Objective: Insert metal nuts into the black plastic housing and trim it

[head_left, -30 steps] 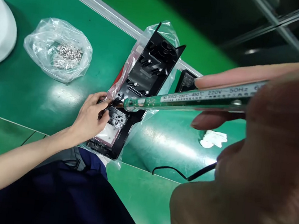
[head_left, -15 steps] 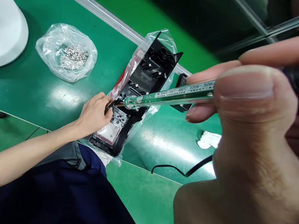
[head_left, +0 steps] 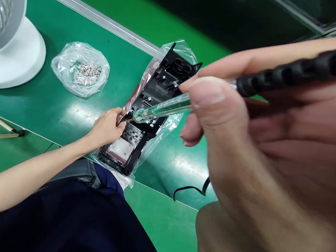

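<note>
A soldering iron (head_left: 167, 108) with a clear green handle and a black cord sleeve is in my right hand (head_left: 232, 121). Thumb and fingers close round the handle; the iron slants down to the left. Its tip end reaches the left side of a black plastic housing (head_left: 157, 90), right beside my left fingers; exact contact cannot be made out. My left hand (head_left: 108, 125) pinches the housing's left edge, fingertips partly hidden. The housing lies slanted on a clear plastic bag (head_left: 168, 126), its inner side with ribs and small metal inserts facing up.
On the green table (head_left: 73, 118), an open clear bag (head_left: 66, 66) holds many small metal parts (head_left: 89, 71). A white fan (head_left: 13, 60) stands at the left. A black cord (head_left: 189, 188) hangs near the front edge. A metal rail (head_left: 92, 14) runs along the back.
The view has shifted, bringing more of the fan in at left. My right hand appears further left, showing the black cord sleeve. The iron's tip stays by my left fingers.
</note>
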The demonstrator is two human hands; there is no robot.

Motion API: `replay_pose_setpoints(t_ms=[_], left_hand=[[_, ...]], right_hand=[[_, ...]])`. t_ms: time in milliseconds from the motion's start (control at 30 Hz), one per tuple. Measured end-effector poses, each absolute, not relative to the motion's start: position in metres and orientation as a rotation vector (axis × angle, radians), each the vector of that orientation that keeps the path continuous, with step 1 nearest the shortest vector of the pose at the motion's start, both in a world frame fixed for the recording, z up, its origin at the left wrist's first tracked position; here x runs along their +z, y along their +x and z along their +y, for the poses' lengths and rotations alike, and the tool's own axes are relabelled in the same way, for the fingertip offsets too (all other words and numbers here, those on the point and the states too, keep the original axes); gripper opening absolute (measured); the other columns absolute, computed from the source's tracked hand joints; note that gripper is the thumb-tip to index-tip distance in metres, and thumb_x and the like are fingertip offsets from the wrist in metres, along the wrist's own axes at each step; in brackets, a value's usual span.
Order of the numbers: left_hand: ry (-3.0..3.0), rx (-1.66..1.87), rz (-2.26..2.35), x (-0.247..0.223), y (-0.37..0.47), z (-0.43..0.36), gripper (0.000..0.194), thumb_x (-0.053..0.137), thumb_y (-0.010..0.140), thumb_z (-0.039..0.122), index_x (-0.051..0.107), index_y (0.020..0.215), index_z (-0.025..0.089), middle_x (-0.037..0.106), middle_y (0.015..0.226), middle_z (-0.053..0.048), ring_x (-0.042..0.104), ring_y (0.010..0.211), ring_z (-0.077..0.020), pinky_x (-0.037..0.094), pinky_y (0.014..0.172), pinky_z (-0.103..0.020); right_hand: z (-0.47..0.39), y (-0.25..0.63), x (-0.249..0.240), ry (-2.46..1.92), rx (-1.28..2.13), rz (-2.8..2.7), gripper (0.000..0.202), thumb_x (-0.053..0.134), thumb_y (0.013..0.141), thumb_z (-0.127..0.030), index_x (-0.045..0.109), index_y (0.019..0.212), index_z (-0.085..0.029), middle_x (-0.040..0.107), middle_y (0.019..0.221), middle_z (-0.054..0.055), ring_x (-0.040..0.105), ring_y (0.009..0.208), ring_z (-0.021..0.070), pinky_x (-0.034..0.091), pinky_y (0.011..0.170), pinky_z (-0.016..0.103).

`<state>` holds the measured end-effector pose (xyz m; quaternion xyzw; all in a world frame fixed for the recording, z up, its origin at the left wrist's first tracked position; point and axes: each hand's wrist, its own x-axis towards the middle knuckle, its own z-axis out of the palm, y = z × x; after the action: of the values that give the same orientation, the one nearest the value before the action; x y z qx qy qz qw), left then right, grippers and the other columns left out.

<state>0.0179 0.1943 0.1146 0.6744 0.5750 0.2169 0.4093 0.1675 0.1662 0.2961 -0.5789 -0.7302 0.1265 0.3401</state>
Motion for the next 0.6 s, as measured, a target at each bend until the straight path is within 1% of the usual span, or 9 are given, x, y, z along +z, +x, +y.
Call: replay_pose_setpoints(t_ms=[67,167,233,300,367,433,500,533,600], left_hand=[[1.692,0.582,1.450,0.116,0.016,0.191,0.008,0.056,0.070,0.020,0.057,0.076,0.015,0.050,0.062,0.000,0.046,0.058,-0.0144,0.044,0.061,-0.030],[1.637,0.720,1.508,0.120,0.015,0.183,0.012,0.059,0.069,0.019,0.061,0.081,0.017,0.059,0.075,-0.004,0.056,0.075,-0.0192,0.053,0.078,-0.038],[1.591,0.810,1.554,0.121,0.016,0.178,0.017,0.060,0.069,0.018,0.062,0.086,0.017,0.062,0.093,-0.009,0.059,0.093,-0.0233,0.052,0.090,-0.044],[1.570,0.850,1.579,0.122,0.017,0.174,0.021,0.059,0.069,0.017,0.064,0.090,0.016,0.061,0.108,-0.012,0.056,0.109,-0.0284,0.048,0.099,-0.051],[1.586,0.851,1.553,0.122,0.017,0.173,0.023,0.058,0.070,0.018,0.064,0.093,0.016,0.059,0.116,-0.014,0.050,0.121,-0.0319,0.042,0.105,-0.055],[1.622,0.842,1.507,0.122,0.015,0.172,0.022,0.058,0.072,0.019,0.064,0.093,0.016,0.058,0.119,-0.014,0.047,0.126,-0.0322,0.040,0.108,-0.054],[1.663,0.834,1.473,0.124,0.010,0.169,0.022,0.058,0.074,0.020,0.062,0.095,0.015,0.059,0.119,-0.015,0.048,0.126,-0.0301,0.040,0.109,-0.052],[1.689,0.839,1.469,0.126,0.007,0.166,0.022,0.057,0.075,0.020,0.062,0.095,0.015,0.059,0.120,-0.016,0.049,0.125,-0.0291,0.040,0.109,-0.052],[1.806,0.838,1.446,0.130,0.000,0.159,0.019,0.054,0.079,0.023,0.062,0.094,0.014,0.056,0.125,-0.017,0.047,0.128,-0.0282,0.038,0.110,-0.052]], right_hand=[[0.170,0.164,0.289,-1.440,0.111,-1.941,0.039,0.036,0.108,-0.046,0.057,0.095,-0.017,0.055,0.079,-0.002,0.057,0.065,0.0115,0.049,0.060,0.031],[0.175,0.159,0.285,-1.254,-0.110,-1.921,0.024,0.048,0.106,-0.031,0.056,0.087,-0.020,0.056,0.075,-0.005,0.055,0.058,0.0123,0.049,0.058,0.032],[0.173,0.156,0.288,-1.263,-0.020,-1.974,0.014,0.056,0.102,-0.021,0.054,0.088,-0.020,0.056,0.079,-0.005,0.054,0.058,0.0122,0.050,0.056,0.030],[0.170,0.156,0.294,-1.297,0.204,-2.040,0.008,0.059,0.099,-0.015,0.053,0.096,-0.019,0.057,0.084,-0.003,0.058,0.066,0.0120,0.052,0.056,0.027],[0.167,0.157,0.301,-1.326,0.361,-2.065,0.011,0.059,0.098,-0.012,0.052,0.105,-0.016,0.057,0.088,-0.002,0.060,0.070,0.0118,0.055,0.059,0.027],[0.167,0.157,0.308,-1.362,0.385,-2.109,0.020,0.062,0.091,-0.005,0.052,0.107,-0.014,0.058,0.089,-0.002,0.058,0.068,0.0124,0.055,0.057,0.029],[0.169,0.156,0.314,-1.469,0.348,-2.203,0.023,0.066,0.085,-0.002,0.054,0.099,-0.014,0.057,0.085,-0.001,0.055,0.064,0.0144,0.052,0.055,0.033],[0.170,0.156,0.317,-1.503,0.312,-2.246,0.022,0.069,0.084,-0.003,0.054,0.096,-0.014,0.057,0.084,-0.001,0.054,0.064,0.0155,0.052,0.057,0.034],[0.172,0.156,0.322,-1.535,0.251,-2.289,0.019,0.071,0.086,-0.009,0.055,0.092,-0.017,0.056,0.082,-0.003,0.053,0.069,0.0169,0.053,0.068,0.039]])
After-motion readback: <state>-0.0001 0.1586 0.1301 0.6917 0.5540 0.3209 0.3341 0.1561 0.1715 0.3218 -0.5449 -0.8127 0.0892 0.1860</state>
